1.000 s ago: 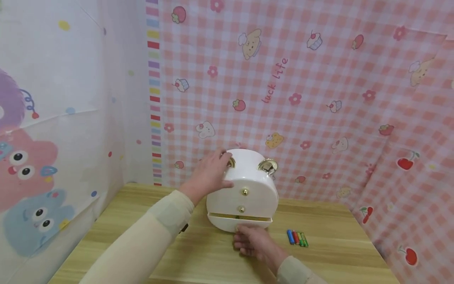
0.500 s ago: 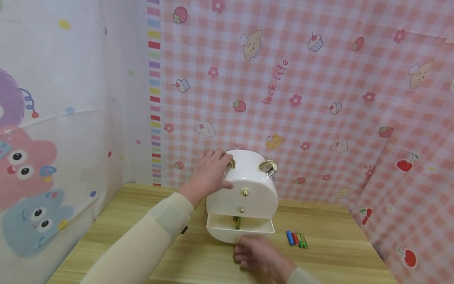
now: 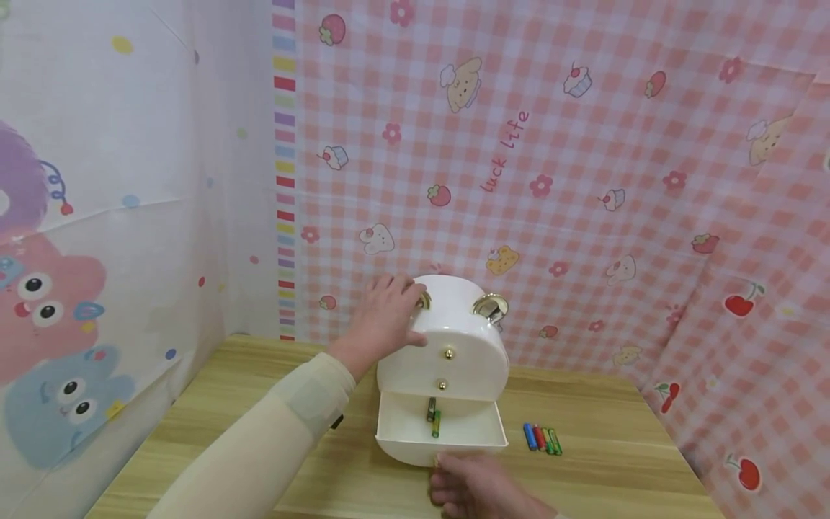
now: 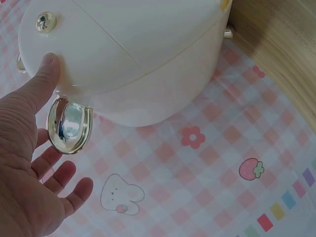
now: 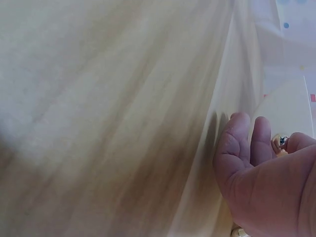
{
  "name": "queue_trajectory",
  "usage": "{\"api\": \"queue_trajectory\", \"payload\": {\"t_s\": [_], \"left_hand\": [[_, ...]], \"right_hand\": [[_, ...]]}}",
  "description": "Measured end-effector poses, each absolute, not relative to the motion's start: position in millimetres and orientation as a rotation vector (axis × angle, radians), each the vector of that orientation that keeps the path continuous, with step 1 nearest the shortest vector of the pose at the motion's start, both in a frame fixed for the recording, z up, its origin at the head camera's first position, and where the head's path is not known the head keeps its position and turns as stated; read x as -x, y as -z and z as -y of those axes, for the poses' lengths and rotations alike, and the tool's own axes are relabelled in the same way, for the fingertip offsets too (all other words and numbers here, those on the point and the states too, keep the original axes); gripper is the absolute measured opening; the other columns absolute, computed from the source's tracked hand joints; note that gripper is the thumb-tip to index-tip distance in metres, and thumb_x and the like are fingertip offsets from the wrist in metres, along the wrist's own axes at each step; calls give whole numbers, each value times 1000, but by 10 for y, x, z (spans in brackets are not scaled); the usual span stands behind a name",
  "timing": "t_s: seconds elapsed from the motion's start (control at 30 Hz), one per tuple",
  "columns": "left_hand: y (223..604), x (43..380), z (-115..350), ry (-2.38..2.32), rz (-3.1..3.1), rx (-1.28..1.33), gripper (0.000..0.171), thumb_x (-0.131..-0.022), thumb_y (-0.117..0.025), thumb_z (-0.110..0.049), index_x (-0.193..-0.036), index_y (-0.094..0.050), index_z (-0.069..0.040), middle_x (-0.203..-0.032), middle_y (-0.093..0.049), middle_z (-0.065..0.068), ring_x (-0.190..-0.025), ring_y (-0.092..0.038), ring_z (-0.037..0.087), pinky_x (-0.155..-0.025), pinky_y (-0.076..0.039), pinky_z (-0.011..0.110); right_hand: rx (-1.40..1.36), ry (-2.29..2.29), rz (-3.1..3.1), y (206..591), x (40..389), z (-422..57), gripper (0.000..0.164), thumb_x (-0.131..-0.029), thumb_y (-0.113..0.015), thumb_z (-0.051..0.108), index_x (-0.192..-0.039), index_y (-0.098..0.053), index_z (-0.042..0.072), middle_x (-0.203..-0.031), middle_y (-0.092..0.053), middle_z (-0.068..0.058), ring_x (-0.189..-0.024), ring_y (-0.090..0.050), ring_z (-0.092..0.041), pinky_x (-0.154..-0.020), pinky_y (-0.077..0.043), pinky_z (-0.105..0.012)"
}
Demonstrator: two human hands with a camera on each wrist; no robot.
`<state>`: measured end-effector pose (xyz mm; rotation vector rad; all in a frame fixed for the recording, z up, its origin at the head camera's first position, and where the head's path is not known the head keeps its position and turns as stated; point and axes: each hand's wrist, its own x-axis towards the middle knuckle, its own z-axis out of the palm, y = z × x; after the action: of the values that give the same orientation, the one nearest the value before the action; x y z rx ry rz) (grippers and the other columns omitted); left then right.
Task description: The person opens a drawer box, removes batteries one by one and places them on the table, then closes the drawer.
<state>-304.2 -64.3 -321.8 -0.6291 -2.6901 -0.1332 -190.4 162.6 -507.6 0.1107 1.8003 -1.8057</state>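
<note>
A white rounded mini drawer cabinet [image 3: 476, 371] with gold ears stands on the table. Its bottom drawer [image 3: 402, 450] is pulled out, and two small batteries [image 3: 436, 425] lie inside. My left hand [image 3: 382, 317] rests at the cabinet's upper left. In the left wrist view its thumb lies on the cabinet front, while the other fingers extend loosely behind a gold ear [image 4: 81, 126]. Low in front, my right hand [image 3: 476, 486] pinches the bottom drawer's gold knob [image 5: 280, 142], its remaining fingers curled beneath.
To the right of the drawer, a row of several batteries [image 3: 542, 438], blue, red and green, lies on the wooden table [image 3: 603, 447]. A pink checked cloth [image 3: 558, 216] hangs close behind the cabinet. A white printed cloth [image 3: 149, 274] hangs at the left.
The bottom drawer has slid out from a narrow gap to wide open, drawn toward me by my right hand. Its batteries have come into sight. My left hand has stayed on the cabinet.
</note>
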Motion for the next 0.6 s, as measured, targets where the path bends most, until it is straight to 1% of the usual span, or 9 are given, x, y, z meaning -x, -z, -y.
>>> {"api": "queue_trajectory", "payload": {"t_s": [0.2,0.43,0.6], "left_hand": [[3216,3038,637,140,2684,633,91,-78,-91,-58,-150,-56,-15,-149,-58,10,-136,-53,32,-124,-44,51],[3222,3042,630,190,2692,637,90,-79,-92,-55,-151,-55,-15,-149,-57,10,-134,-54,30,-116,-52,47],[3222,3030,629,262,2709,637,89,-79,-93,-51,-151,-54,-15,-148,-56,10,-135,-54,30,-115,-53,47]], "right_hand": [[-85,1780,-1846,5102,1840,-1643,41,-106,-66,42,-114,-72,3,-101,-81,-5,-91,-78,-17,-80,-64,-33],[-129,1755,-1868,5111,1797,-1655,40,-106,-66,40,-116,-74,2,-102,-82,-5,-94,-79,-17,-88,-66,-36],[-171,1753,-1866,5130,1776,-1653,38,-106,-68,38,-114,-76,2,-99,-82,-4,-94,-79,-18,-91,-66,-38]]}}
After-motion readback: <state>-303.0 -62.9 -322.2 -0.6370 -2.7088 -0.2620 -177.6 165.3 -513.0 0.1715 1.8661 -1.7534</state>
